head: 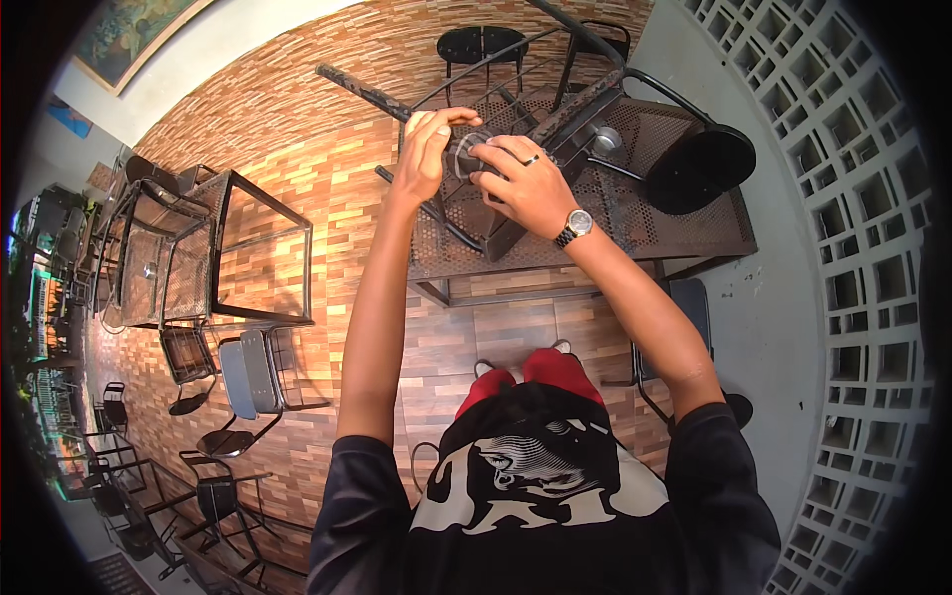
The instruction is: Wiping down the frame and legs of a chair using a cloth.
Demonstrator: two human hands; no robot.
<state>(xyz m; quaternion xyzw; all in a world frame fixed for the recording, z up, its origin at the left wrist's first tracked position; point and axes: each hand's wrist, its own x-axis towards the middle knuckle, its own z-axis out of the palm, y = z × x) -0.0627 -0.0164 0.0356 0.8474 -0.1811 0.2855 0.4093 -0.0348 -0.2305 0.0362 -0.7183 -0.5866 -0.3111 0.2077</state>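
Note:
A dark metal chair [587, 123] lies tipped over on a perforated metal table [692, 238]. My left hand [429, 152] is raised beside the chair's frame, its fingers bent to the right. My right hand [524, 178], with a ring and a wristwatch, has its fingertips on a small dark roll-like item with a pale loop [465, 158] between the hands; what it is exactly I cannot tell. A small round metallic object [608, 139] is on the table to the right of my right hand.
Black-seated chairs [483, 46] stand behind the table, and a round black seat [700, 169] is at its right. A metal-framed table [309, 271] stands at left, with chairs [253, 375] near it. A pale wall [773, 312] and openwork blocks [848, 290] border the right side.

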